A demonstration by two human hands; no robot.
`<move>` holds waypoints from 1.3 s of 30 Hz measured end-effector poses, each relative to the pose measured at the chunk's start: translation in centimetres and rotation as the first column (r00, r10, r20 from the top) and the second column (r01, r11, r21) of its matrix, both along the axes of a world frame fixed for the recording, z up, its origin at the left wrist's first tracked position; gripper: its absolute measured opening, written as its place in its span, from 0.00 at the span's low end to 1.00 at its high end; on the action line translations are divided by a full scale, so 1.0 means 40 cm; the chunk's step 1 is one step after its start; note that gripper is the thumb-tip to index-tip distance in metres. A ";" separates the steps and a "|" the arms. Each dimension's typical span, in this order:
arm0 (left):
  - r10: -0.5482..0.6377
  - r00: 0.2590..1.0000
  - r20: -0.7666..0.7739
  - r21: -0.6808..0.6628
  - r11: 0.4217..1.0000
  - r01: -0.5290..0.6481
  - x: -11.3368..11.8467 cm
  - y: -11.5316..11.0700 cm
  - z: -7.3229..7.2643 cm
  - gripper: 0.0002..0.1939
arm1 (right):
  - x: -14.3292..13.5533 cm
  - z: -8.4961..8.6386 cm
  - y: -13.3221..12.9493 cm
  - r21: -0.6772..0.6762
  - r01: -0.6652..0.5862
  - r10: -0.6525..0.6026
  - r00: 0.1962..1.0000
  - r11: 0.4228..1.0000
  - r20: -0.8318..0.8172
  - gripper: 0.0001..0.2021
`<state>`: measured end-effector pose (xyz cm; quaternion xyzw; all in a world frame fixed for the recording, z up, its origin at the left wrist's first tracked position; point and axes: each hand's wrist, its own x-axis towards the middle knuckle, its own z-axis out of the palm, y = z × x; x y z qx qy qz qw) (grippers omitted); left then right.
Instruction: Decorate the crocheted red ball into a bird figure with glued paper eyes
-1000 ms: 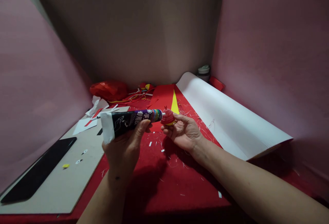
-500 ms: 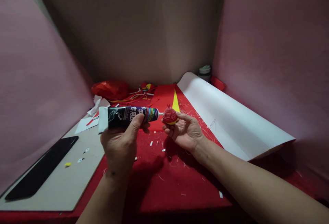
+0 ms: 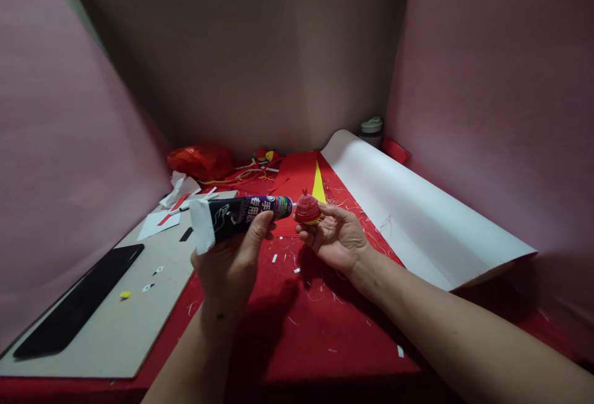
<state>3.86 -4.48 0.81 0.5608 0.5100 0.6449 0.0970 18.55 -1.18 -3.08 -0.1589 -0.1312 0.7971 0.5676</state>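
A dark glue tube (image 3: pixel 234 214) with purple print and a white crimped end is gripped in my left hand (image 3: pixel 234 258), thumb on top. Its thin white nozzle points right and meets, or nearly meets, the left side of a small dome-shaped figure (image 3: pixel 307 209). That figure is wound in ridged red paper, with a yellow underside and a tiny red tuft on top. My right hand (image 3: pixel 341 237) holds it at its right side between thumb and fingers. Whether glue is coming out cannot be seen.
On the left, a grey board (image 3: pixel 139 330) carries a black slab (image 3: pixel 78 302), small eye-like cutouts (image 3: pixel 148 287) and a yellow scrap (image 3: pixel 125 295). A large white paper roll (image 3: pixel 417 212) lies right. Behind are a red plastic bag (image 3: pixel 200 161), red corrugated sheets (image 3: pixel 299 172) and a bottle (image 3: pixel 371 132).
My left hand and the glue tube have shifted slightly right, and the tube's white end has tilted lower. The red figure in my right hand stays nearly in place.
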 end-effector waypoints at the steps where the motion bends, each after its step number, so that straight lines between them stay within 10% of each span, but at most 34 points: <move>1: 0.008 1.000 0.016 0.020 1.000 -0.008 0.001 0.001 -0.002 0.09 | -0.001 -0.001 0.001 0.000 0.012 -0.012 1.000 1.000 0.003 0.08; 21: -0.272 0.884 0.381 0.052 0.961 0.273 -0.073 0.050 0.051 0.08 | 0.010 0.010 -0.007 -0.033 -0.029 0.031 0.997 0.999 0.066 0.12; 25: -0.214 0.893 0.397 -0.170 0.938 0.300 -0.197 0.101 0.053 0.08 | 0.012 0.008 -0.008 -0.033 -0.053 0.056 0.995 0.998 0.081 0.13; 29: -0.155 0.916 0.370 -0.516 0.785 0.341 -0.277 0.137 -0.002 0.07 | 0.007 0.006 -0.011 -0.036 -0.064 0.067 0.995 0.997 0.076 0.13; 39: -0.086 0.957 0.276 -0.710 0.653 0.264 -0.267 0.131 -0.060 0.11 | 0.008 0.005 -0.013 -0.005 -0.042 0.042 0.993 0.999 0.109 0.12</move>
